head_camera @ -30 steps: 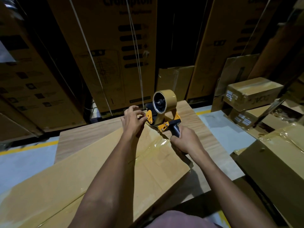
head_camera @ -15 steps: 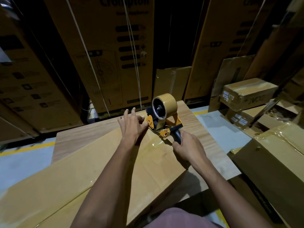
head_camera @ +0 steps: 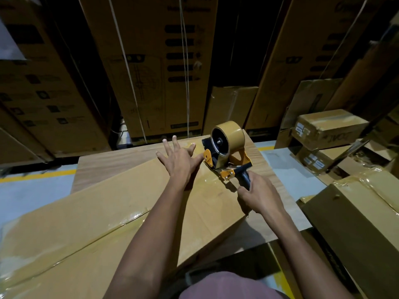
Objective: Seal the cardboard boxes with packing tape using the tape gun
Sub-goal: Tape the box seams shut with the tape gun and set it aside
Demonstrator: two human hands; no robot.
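Observation:
A long flat cardboard box (head_camera: 103,214) lies diagonally across a wooden table (head_camera: 101,167), with glossy tape running along its seam. An orange and black tape gun (head_camera: 226,156) carrying a brown tape roll (head_camera: 234,134) sits on the box's far end. My right hand (head_camera: 257,195) grips the gun's black handle. My left hand (head_camera: 179,160) lies flat with fingers spread on the box top, just left of the gun's front plate.
Tall printed cartons (head_camera: 151,67) stand in a wall behind the table. Smaller taped boxes (head_camera: 328,128) are stacked at the right, and a large box (head_camera: 356,225) sits close on the near right. A yellow floor line (head_camera: 36,176) runs at the left.
My left hand has uncurled from near the gun's front plate and now presses flat on the box. The gun has settled lower onto the box end.

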